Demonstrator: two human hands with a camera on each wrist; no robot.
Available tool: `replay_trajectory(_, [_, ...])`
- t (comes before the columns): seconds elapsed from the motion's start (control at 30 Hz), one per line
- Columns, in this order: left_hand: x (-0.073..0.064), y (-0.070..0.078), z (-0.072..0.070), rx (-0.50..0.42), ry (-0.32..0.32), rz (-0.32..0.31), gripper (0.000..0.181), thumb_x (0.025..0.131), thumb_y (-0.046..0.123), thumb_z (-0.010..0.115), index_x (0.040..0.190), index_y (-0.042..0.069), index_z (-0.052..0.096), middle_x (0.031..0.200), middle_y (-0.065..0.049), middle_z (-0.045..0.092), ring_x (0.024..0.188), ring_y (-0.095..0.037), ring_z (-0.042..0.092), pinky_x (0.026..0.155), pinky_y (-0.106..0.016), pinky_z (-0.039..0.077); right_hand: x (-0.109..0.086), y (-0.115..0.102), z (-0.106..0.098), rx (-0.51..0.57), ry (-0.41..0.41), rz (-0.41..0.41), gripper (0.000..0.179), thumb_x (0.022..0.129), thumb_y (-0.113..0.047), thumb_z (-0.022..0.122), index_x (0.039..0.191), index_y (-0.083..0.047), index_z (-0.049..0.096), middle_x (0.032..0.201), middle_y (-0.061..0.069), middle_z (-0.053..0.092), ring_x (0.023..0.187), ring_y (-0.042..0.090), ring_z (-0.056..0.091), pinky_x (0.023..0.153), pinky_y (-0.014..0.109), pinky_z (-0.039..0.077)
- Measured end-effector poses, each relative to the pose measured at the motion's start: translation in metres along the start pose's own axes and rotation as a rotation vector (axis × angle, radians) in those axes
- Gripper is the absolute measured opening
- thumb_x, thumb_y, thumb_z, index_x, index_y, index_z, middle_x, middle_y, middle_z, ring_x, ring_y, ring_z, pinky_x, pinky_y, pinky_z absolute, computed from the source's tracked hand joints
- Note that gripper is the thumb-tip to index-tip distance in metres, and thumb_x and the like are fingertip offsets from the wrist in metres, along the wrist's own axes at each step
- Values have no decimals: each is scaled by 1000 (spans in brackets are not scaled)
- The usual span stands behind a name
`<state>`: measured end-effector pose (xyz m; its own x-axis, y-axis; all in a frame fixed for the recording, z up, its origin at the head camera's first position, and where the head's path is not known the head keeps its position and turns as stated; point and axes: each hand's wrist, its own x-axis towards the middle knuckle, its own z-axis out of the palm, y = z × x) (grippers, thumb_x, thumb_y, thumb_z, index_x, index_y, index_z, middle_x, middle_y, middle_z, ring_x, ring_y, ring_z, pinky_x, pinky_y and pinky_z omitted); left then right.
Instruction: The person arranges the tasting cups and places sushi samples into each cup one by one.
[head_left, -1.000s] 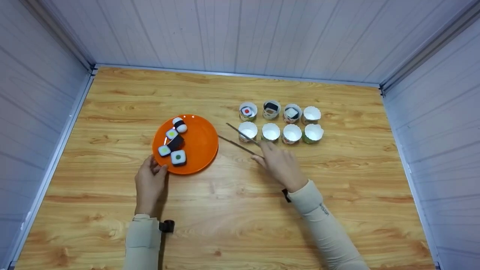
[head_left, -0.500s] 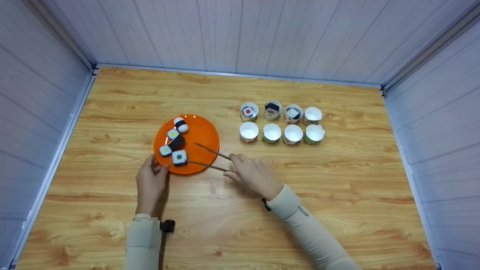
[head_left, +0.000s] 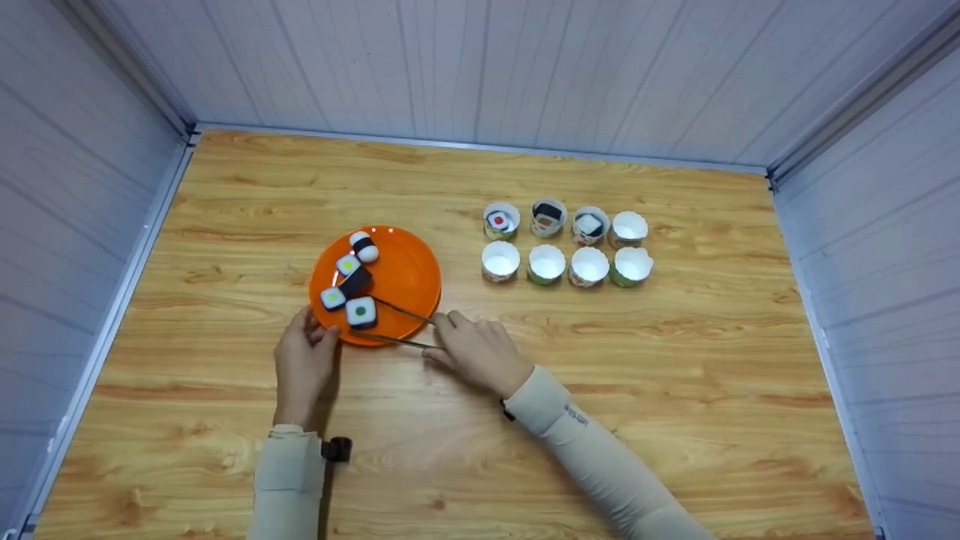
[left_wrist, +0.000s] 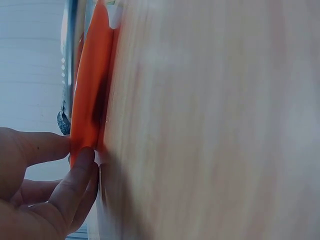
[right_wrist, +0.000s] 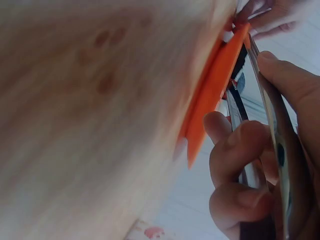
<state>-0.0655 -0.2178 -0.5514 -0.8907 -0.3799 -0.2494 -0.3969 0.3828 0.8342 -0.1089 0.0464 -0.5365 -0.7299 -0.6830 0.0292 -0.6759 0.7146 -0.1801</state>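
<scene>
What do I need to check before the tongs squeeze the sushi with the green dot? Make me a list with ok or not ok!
1. Left hand pinching the rim of the orange plate: ok.
2. Right hand holding the metal tongs: ok.
3. Green-dotted sushi between the two arms of the metal tongs: ok.
4. Both tips touching the green-dotted sushi: cannot tell.
5. Lots of room round the upper tip: not ok, I think; the dark sushi piece sits close.
6. Leftmost near-row paper cup standing upright: ok.
</scene>
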Motion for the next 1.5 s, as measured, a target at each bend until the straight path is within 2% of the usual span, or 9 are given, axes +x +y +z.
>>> replay_trajectory(0.23, [0, 1, 1, -6, -5, -2, 54, 102, 11, 57, 151, 0, 38, 137, -22, 54, 114, -29, 59, 96, -39, 51, 6, -5, 5, 7, -28, 22, 42, 101, -51, 53, 113, -12, 58, 94, 3, 62, 55, 23, 53, 43, 38, 42])
replay_trajectory(0.4, [1, 1, 1, -4, -9, -5, 53, 102, 11, 58, 151, 1, 39, 137, -21, 54, 114, -28, 59, 96, -39, 51, 7, -5, 7, 13, -25, 17, 37, 102, -49, 54, 110, -13, 57, 92, 1, 62, 55, 21, 52, 43, 36, 40])
replay_trajectory(0.7, [1, 0, 2, 5, 16, 12, 54, 101, 9, 58, 151, -2, 39, 136, -23, 55, 115, -29, 60, 96, -40, 51, -1, 0, 6, -45, 87, -42, 40, 101, -48, 55, 116, -12, 58, 87, 2, 62, 52, 23, 55, 39, 36, 40])
replay_trajectory(0.83, [1, 0, 2, 8, 14, 9, 54, 102, 8, 57, 151, -2, 38, 137, -23, 55, 115, -30, 59, 97, -40, 50, -5, 7, 0, -8, 109, -33, 37, 101, -46, 57, 115, -12, 58, 84, 0, 58, 52, 21, 53, 38, 34, 37])
replay_trajectory(1.03, [1, 0, 2, 13, 7, -4, 53, 102, 9, 56, 151, -1, 38, 138, -22, 54, 115, -29, 59, 99, -40, 50, -14, 23, -12, 28, 113, -9, 40, 101, -46, 56, 120, -11, 56, 86, -1, 57, 51, 17, 49, 40, 31, 40])
replay_trajectory(1.23, [1, 1, 1, 10, -1, -15, 54, 102, 10, 57, 152, 0, 37, 139, -22, 54, 116, -29, 58, 99, -40, 49, -24, 46, -26, 54, 131, 46, 47, 102, -46, 54, 128, -7, 56, 94, 4, 64, 58, 20, 57, 44, 33, 46])
replay_trajectory(1.5, [-1, 2, 1, 11, -2, -26, 53, 103, 11, 56, 152, 1, 38, 138, -20, 54, 115, -28, 58, 99, -40, 50, -43, 86, -47, 38, 222, 131, 48, 100, -40, 60, 132, -4, 57, 102, 12, 68, 58, 24, 57, 43, 36, 47])
